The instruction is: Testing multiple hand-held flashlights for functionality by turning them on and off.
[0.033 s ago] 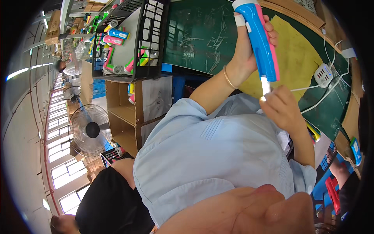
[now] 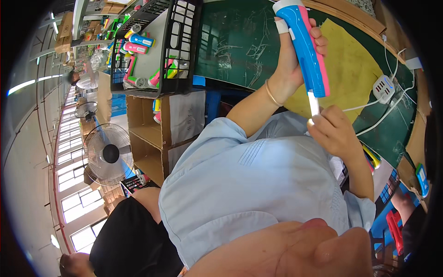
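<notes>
**Plug at the torch's end, crate half filled**

The left hand [image 2: 295,60] is closed around a blue and pink torch [image 2: 307,51], held upright at about 1 o'clock in the view, over the green bench [image 2: 230,41]. The right hand [image 2: 334,131], at 3 o'clock, is pinched shut on a white plug [image 2: 314,104] that meets the torch's lower end; its cable [image 2: 364,107] runs right to a white power strip [image 2: 384,89] lying on a yellow sheet [image 2: 350,69].

How deep the plug sits cannot be told. At 11 o'clock a black crate [image 2: 184,46] holds several like torches, so part of the batch looks handled, with room left. A fan [image 2: 108,154] stands at 9 o'clock beside an open carton [image 2: 145,134].
</notes>
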`<move>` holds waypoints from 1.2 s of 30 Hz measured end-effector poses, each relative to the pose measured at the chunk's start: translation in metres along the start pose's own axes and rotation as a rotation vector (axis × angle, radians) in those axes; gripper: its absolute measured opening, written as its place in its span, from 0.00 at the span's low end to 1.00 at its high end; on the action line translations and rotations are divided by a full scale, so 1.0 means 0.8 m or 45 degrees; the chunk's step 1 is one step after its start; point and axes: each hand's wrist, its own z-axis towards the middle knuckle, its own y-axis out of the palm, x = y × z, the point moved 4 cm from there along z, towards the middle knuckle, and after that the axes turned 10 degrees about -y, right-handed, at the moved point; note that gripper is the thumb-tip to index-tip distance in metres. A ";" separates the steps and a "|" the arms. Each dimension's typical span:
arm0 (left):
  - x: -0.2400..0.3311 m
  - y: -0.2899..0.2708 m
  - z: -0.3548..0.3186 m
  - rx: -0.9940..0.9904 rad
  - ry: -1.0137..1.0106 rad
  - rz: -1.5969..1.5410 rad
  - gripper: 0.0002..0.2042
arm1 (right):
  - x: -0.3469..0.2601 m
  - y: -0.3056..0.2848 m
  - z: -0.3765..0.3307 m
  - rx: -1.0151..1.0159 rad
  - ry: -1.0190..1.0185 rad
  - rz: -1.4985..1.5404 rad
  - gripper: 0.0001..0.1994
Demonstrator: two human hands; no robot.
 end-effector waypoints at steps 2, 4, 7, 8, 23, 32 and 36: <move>-0.004 0.000 -0.003 -0.077 -0.086 -0.109 0.30 | -0.004 -0.004 0.001 0.029 -0.003 0.002 0.12; -0.015 0.004 -0.010 -0.234 -0.234 -0.365 0.31 | -0.006 -0.009 0.012 0.102 -0.008 -0.101 0.21; -0.021 0.006 -0.019 -0.233 -0.017 0.123 0.35 | 0.011 -0.006 0.023 0.377 0.519 -0.311 0.28; -0.020 0.007 -0.022 -0.204 0.104 0.324 0.36 | 0.016 -0.002 0.019 0.459 0.713 -0.363 0.30; -0.008 -0.001 -0.030 0.335 -0.017 0.986 0.16 | 0.061 0.012 -0.089 0.562 1.539 1.046 0.11; -0.013 0.008 -0.038 0.276 0.024 1.407 0.22 | 0.056 -0.010 -0.081 0.757 1.341 0.552 0.08; -0.015 0.018 -0.045 0.213 -0.134 1.646 0.29 | 0.063 -0.030 -0.060 0.775 1.210 0.650 0.08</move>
